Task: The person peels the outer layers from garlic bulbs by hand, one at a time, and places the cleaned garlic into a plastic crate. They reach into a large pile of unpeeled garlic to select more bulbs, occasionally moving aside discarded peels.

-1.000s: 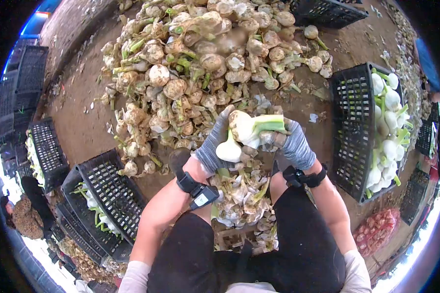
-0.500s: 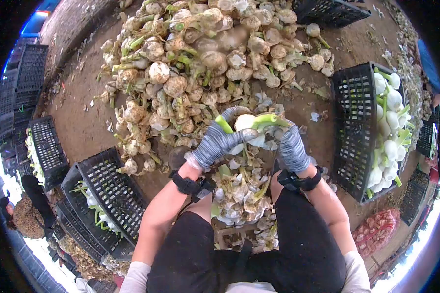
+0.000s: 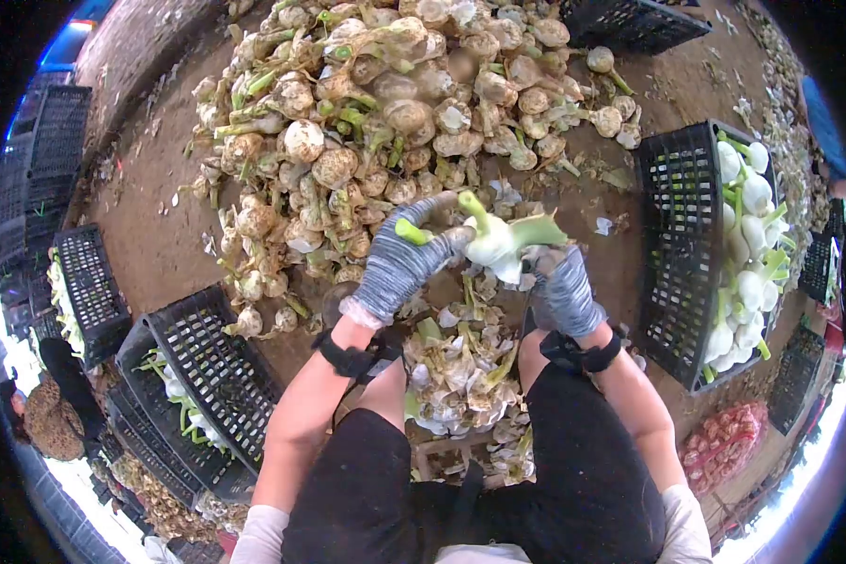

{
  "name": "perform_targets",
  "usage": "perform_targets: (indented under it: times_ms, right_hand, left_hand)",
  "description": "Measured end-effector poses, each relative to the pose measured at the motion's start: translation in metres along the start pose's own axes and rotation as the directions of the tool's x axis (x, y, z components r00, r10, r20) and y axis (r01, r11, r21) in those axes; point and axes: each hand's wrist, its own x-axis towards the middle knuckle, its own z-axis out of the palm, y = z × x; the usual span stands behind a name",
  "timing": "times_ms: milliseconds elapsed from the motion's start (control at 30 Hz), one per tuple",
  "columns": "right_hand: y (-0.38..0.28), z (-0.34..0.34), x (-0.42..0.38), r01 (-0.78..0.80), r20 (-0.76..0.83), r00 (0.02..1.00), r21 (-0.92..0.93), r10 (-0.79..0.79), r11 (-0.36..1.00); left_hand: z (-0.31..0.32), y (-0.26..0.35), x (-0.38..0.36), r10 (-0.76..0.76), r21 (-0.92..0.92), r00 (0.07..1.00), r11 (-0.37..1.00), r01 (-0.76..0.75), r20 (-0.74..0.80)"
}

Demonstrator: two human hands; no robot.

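Observation:
Above the heap of peelings between my knees, a white garlic bulb (image 3: 491,248) is held between my two gloved hands. My left hand (image 3: 406,263) closes on its left side; a cut green stem (image 3: 412,232) also pokes out between those fingers, and what it belongs to is hidden. My right hand (image 3: 566,289) pinches the bulb's right side, under a pale green leaf sheath (image 3: 539,230) that flares outward. Beyond the hands lies a large pile of unpeeled garlic (image 3: 376,122), brown and dirty with stems on.
A black crate of white peeled garlic (image 3: 656,254) stands tilted at right. More black crates (image 3: 221,343) are at left. Garlic skins (image 3: 465,376) lie between my legs. A red mesh sack (image 3: 724,446) sits at lower right. Another person (image 3: 61,404) is at far left.
The bulb has turned, so its stem now points up and the leaf sheath spreads out at the right. My left hand has shifted slightly left; my right hand tilts lower.

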Motion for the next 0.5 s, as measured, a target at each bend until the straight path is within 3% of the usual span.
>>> perform_targets:
  times_ms: [33,67,133,167,267,300,367,400,433,500]
  right_hand:
    - [-0.010,0.009,-0.005,0.027,-0.030,0.999,-0.002,-0.027,1.000]
    - [-0.011,0.016,-0.005,0.028,-0.029,0.999,-0.001,-0.028,1.000]
    - [-0.012,0.027,-0.004,0.395,-0.069,0.900,-0.285,-0.430,0.873]
    - [-0.014,0.025,-0.007,0.371,-0.031,0.913,-0.353,-0.407,0.859]
    - [-0.011,0.020,-0.013,0.331,0.061,0.939,-0.429,-0.339,0.840]
    - [-0.007,0.017,-0.014,0.324,0.079,0.943,-0.433,-0.323,0.841]
    - [0.006,0.014,-0.013,0.261,-0.060,0.959,-0.178,-0.276,0.949]
    - [0.006,0.011,-0.012,0.259,-0.060,0.960,-0.176,-0.273,0.950]
    - [0.006,0.008,-0.010,0.210,-0.070,0.971,-0.188,-0.227,0.959]
    - [0.000,0.008,-0.009,0.139,-0.121,0.979,-0.178,-0.162,0.974]
  left_hand:
    - [0.005,-0.006,0.001,0.165,0.073,0.986,0.984,-0.162,-0.039]
    - [0.013,-0.011,0.001,0.165,0.074,0.985,0.984,-0.162,-0.040]
    - [0.027,-0.008,-0.002,0.350,0.149,0.920,0.933,-0.327,-0.175]
    - [0.030,-0.005,-0.004,0.182,0.032,0.963,0.983,-0.179,-0.200]
    - [0.030,-0.019,0.001,0.227,0.134,0.958,0.970,-0.205,-0.176]
    - [0.030,-0.020,0.000,0.217,0.009,0.967,0.976,-0.218,-0.135]
    - [0.027,-0.019,0.000,0.264,0.032,0.959,0.964,-0.262,-0.101]
    - [0.025,-0.018,-0.001,0.312,0.056,0.948,0.950,-0.308,-0.066]
    - [0.022,-0.019,-0.001,0.212,-0.078,0.977,0.974,-0.213,-0.024]
    - [0.015,-0.023,0.002,0.213,-0.087,0.977,0.974,-0.210,0.019]
